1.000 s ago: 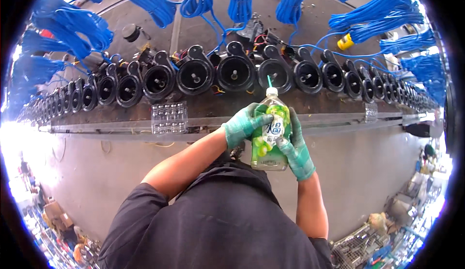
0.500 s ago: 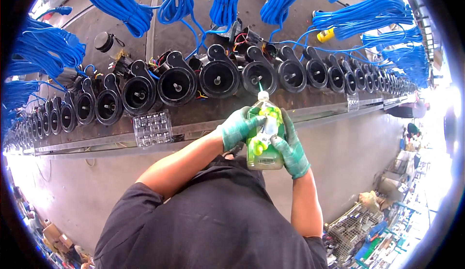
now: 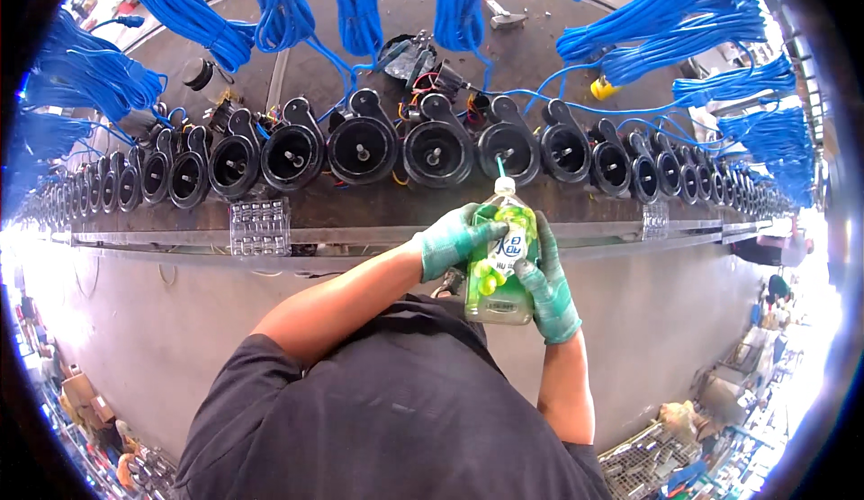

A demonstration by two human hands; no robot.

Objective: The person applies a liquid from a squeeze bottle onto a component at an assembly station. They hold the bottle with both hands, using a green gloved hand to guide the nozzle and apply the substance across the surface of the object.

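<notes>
Both of my hands, in green-coated gloves, hold a clear plastic bottle (image 3: 500, 304) with a green grape label. My left hand (image 3: 453, 241) wraps its left side, thumb across the front. My right hand (image 3: 551, 291) grips the right side, lower down. A thin green nozzle on the white cap (image 3: 505, 185) points up at a round black housing (image 3: 527, 165) and overlaps its open cup near the metal shaft; I cannot tell whether it touches. Similar black housings, such as one just left (image 3: 438, 176), stand in a long row along the bench edge.
Bundled blue cables (image 3: 360, 14) lie across the dark bench (image 3: 315, 68), linked to the housings. A clear plastic tray of small metal parts (image 3: 260, 227) sits at the bench edge. A hammer (image 3: 504, 16) rests farther back. A wire basket (image 3: 652, 459) stands at lower right.
The bottle and both hands have moved right by one housing; its nozzle was over the housing to the left before. The view has shifted right with them. My grip stays the same.
</notes>
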